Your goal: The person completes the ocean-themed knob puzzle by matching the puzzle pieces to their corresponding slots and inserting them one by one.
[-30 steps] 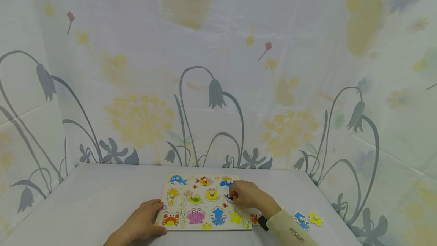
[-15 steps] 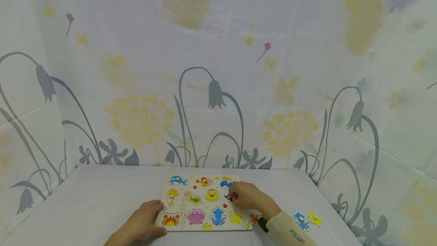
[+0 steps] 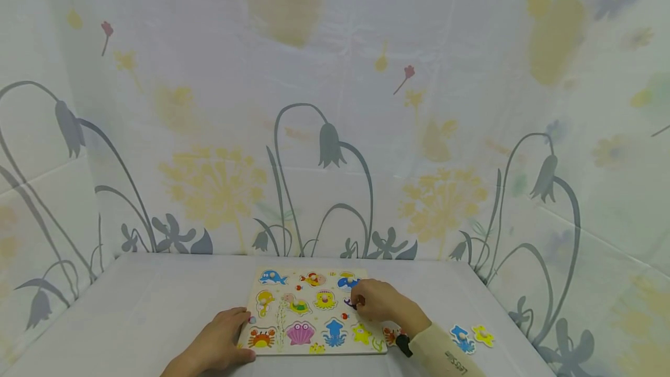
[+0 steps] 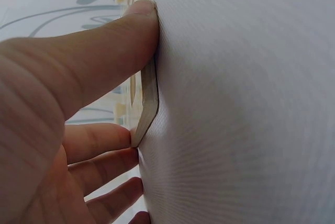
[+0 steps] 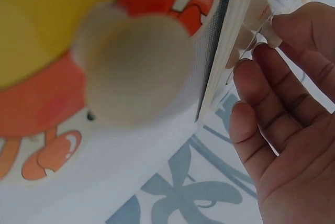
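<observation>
A wooden peg puzzle board point(image 3: 282, 351) with sea-animal pictures lies flat on the table. My left hand point(image 3: 222, 337) grips its near left corner, thumb point(image 4: 112, 51) along the front edge and fingertips at the side edge. Over the board's right side, my right hand point(image 3: 379, 299) pinches the pale knob point(image 5: 269, 34) of a puzzle piece between thumb and fingers. Most of that piece is hidden by the hand; a dark purple bit shows at the fingertips. Knobbed pieces sit in the upper rows, among them a yellow octopus point(image 3: 325, 299).
Right of the board, a crab piece point(image 3: 391, 335) lies partly behind the right wrist; its knob looms large in the right wrist view. Farther right are a blue squid piece point(image 3: 462, 339) and a yellow starfish piece point(image 3: 483, 335). A flower-printed curtain point(image 3: 335, 191) stands behind the table.
</observation>
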